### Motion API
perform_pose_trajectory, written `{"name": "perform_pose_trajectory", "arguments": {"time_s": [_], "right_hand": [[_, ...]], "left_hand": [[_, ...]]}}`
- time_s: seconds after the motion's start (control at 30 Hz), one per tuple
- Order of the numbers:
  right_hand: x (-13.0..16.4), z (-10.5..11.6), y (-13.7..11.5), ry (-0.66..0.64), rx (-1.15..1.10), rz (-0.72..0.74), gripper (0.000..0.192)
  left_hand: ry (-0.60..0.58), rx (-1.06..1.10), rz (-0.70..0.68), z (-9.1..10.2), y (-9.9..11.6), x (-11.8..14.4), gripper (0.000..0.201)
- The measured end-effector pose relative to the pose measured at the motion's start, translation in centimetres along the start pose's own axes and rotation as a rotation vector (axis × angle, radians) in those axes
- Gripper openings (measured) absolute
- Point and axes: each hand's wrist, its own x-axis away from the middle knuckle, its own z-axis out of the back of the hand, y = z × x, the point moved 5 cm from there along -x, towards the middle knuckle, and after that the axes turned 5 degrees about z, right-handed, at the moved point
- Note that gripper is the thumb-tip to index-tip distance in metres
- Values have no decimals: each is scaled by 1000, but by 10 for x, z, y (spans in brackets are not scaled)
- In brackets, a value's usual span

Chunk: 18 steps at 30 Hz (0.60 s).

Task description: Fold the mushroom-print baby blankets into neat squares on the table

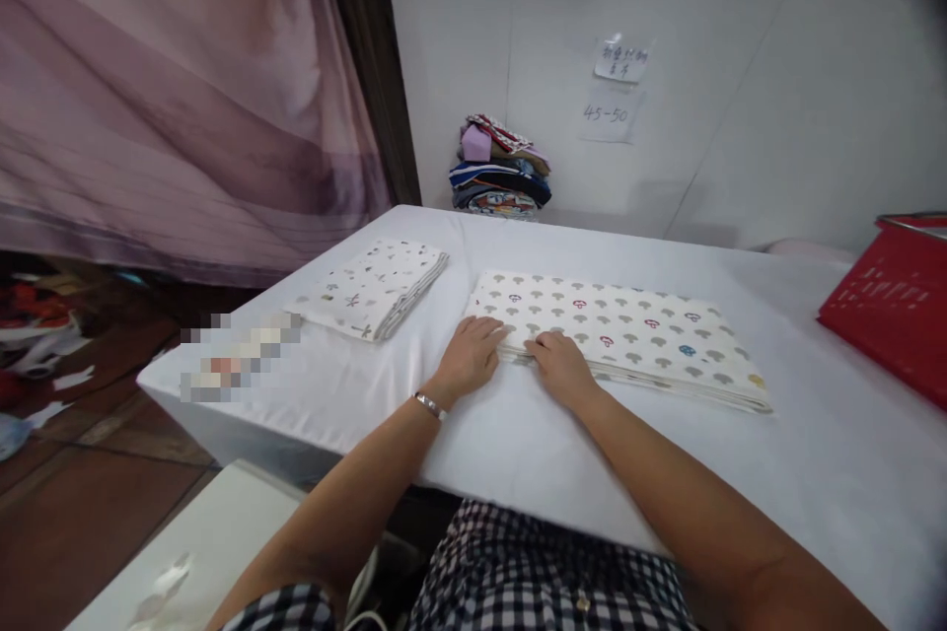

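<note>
Closest to us is a black and white checked shirt [547, 572]. A bit of a white flat thing [214, 532] shows low on the left. Next comes the big worktop [525, 454] with a smooth white cover. The left hand [468, 358] has a shiny bracelet [429, 404] on its wrist. Its fingers are close together and touch the near left corner of a folded white cloth [614, 320]. The right hand [560, 367] is just beside it, with its fingers bent a little over the cloth's near edge. I cannot tell if either hand pinches the cloth. This cloth lies flat and long on the worktop, with grey mushroom shapes and a few red, blue and yellow ones. To its left, well apart, lies another folded cloth [381, 286] with small dark pictures. A blurry patch [241, 357] hides something near the worktop's left corner. Far to the right is a red basket [892, 301]. Farther back are a pink curtain [170, 89], a pile of folded cloths [499, 177] and two paper notes [619, 61] on the pale wall [459, 20].
</note>
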Motion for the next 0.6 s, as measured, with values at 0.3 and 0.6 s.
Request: {"name": "perform_pose_trajectory", "arguments": {"time_s": [0.3,0.6], "right_hand": [[13,11,12,75,-102,-45,24],[122,54,97,160,3,-269,24]], "left_hand": [[-38,-20,-158,-20,2,-2,33],[-4,-48,-208,-29,-9,-3,36]]}}
